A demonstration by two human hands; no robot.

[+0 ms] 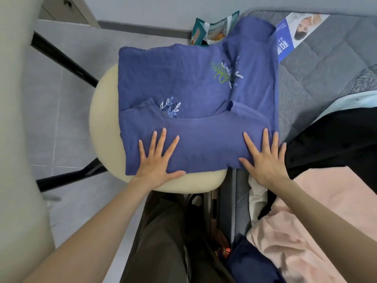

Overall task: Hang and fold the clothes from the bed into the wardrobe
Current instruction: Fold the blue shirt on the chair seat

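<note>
One blue shirt (193, 82) with three leaf prints lies partly folded, its near edge doubled over into a band. It rests on one round cream stool (104, 111), and its right side reaches across onto the grey bed (318, 68).

Two bare hands press on that near band. The left hand (157, 160) lies flat on the band's left end, its fingers (163, 137) straight and spread wide. The thumb points right along the shirt's near hem, where the stool's rim shows. The right hand (267, 162) lies flat on the band's right end, fingers (265, 137) straight and fanned, thumb pointing left. Neither hand curls round the cloth; both are released and only press down on it.

Ahead of the fingertips the rest of the shirt spreads away. Beyond its far edge is one teal printed packet (212, 31), half hidden by the shirt. To the right of that, one blue-and-white leaflet (293, 31) lies on the bed.

Just right of the right fingers lies one black garment (336, 139). Nearer the person than that is one pink garment (306, 211), passing under the right forearm. One white cloth (257, 193) shows beside the right wrist, and one dark navy garment (251, 266) lies further back by the person's leg.

Left of the left fingers is grey tiled floor (67, 99), with black stool legs (61, 56) showing across it. A pale blurred surface fills the left edge; what it is cannot be told.
</note>
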